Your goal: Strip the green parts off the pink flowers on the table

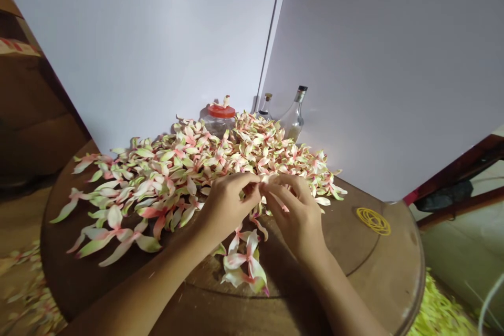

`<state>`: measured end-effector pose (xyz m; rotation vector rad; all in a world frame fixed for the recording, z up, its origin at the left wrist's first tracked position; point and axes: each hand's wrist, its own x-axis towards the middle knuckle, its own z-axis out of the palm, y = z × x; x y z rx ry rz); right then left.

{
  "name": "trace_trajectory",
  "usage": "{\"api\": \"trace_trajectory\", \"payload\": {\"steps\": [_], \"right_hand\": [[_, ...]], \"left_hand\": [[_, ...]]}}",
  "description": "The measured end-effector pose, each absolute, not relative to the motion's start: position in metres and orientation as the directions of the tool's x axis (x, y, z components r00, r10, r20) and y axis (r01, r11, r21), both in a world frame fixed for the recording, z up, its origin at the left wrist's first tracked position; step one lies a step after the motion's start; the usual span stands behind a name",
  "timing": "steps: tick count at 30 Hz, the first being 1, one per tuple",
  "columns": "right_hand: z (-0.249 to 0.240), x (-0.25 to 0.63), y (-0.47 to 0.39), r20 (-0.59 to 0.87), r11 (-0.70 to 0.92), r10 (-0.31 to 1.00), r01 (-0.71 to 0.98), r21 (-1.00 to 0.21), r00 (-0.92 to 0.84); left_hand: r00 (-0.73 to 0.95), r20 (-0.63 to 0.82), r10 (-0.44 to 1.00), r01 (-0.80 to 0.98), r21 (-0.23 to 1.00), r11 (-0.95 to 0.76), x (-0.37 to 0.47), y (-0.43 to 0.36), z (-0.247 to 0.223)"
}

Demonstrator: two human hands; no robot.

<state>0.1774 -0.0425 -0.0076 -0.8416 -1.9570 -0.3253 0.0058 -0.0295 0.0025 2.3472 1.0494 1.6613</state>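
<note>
A wide heap of pink, white and pale green flowers (157,178) covers the back and left of a round brown table (354,273). At the heap's front edge my left hand (232,199) pinches a pale flower piece (268,181), its thumb and fingers together. My right hand (299,210) meets it there, fingers bent and closed on the same piece, which the fingers partly hide. Below and between my wrists, a short chain of flowers (246,262) rests on the tabletop.
Yellow rubber bands or string (373,221) lie coiled at the right. Behind the heap stand a red-lidded jar (221,111), a clear bottle (295,115) and a smaller bottle (265,107), near pale panels (177,37). Yellow-green strips (441,310) lie below the table's right edge.
</note>
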Motion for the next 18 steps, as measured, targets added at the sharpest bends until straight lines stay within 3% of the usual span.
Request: {"api": "trace_trajectory", "payload": {"steps": [8,14,18], "right_hand": [[-0.008,0.173,-0.042,0.833,0.69,0.493,0.696,-0.199,-0.252],[-0.007,0.169,-0.045,0.798,0.632,0.523,0.764,-0.129,-0.298],[-0.007,0.168,-0.045,0.783,0.596,0.537,0.798,-0.088,-0.314]], "left_hand": [[0.115,0.762,0.637,0.465,0.525,-0.713,0.007,-0.03,0.001],[0.114,0.775,0.622,0.461,0.513,-0.724,0.009,-0.03,-0.002],[0.119,0.697,0.707,0.428,0.606,-0.67,0.009,-0.028,-0.004]]}}
